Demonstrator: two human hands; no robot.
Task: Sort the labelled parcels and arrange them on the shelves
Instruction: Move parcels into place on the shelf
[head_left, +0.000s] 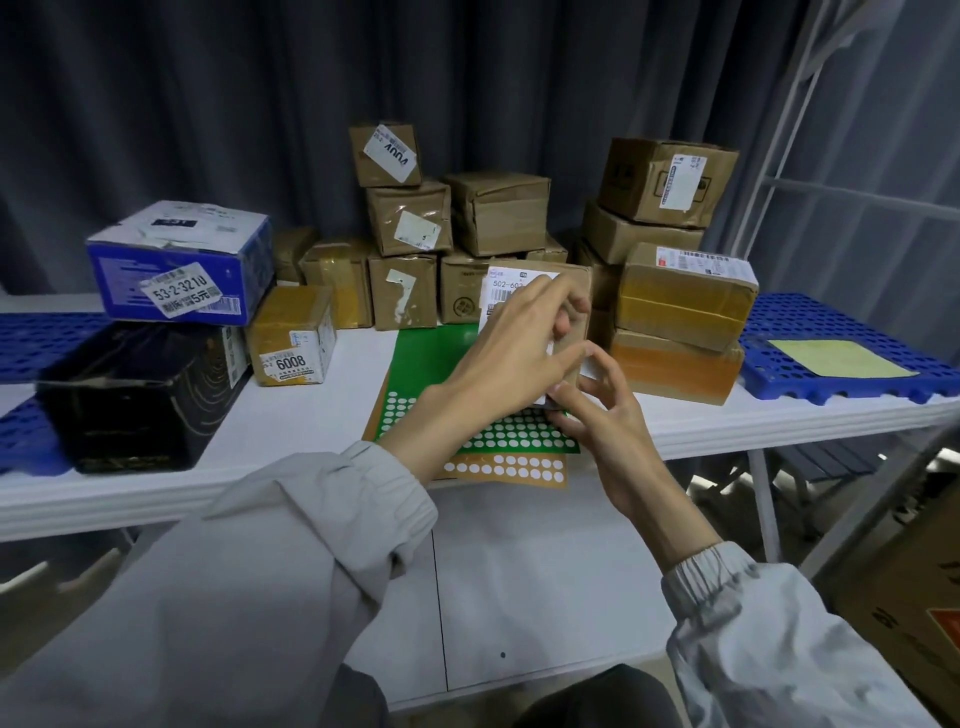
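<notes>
Labelling looks in hand: left hand (511, 343) grips the box (566, 291), right hand (597, 410) pinches its label's corner (545, 399); next, shelving.

Held parcel (569, 291): your brown carton, white barcode label facing you, upright just above the green sticker sheet (431, 358).
</notes>
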